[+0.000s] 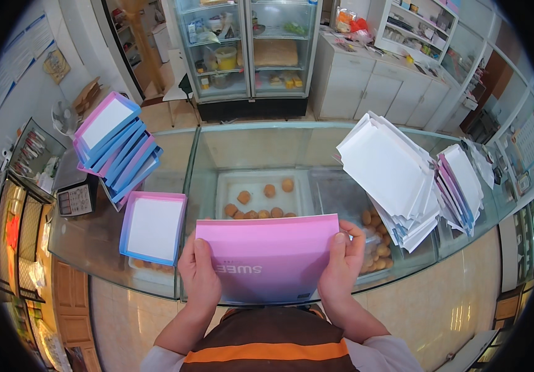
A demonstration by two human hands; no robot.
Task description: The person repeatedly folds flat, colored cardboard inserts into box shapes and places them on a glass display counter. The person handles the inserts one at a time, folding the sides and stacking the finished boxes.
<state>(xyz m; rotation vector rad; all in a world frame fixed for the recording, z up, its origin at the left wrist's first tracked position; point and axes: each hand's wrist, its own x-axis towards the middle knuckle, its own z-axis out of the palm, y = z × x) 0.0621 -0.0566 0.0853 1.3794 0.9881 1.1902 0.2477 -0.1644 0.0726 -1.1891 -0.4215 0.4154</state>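
I hold a flat pink cardboard box blank [267, 255] in front of my chest, over the near edge of a glass display counter [248, 146]. My left hand [197, 274] grips its left edge and my right hand [342, 263] grips its right edge, thumbs on top. A folded pink-and-blue box with a white inside [153, 227] lies on the glass just left of my left hand. A leaning stack of such folded boxes [115, 144] stands farther left. A fanned pile of flat white blanks [391, 170] lies to the right of my right hand.
A second, smaller pile of flat blanks [462, 186] lies at the far right. Round pastries on white trays [261, 197] show through the glass. A calculator-like device [75, 199] sits at the left. Glass-door refrigerators [245, 49] and white cabinets [372, 84] stand behind the counter.
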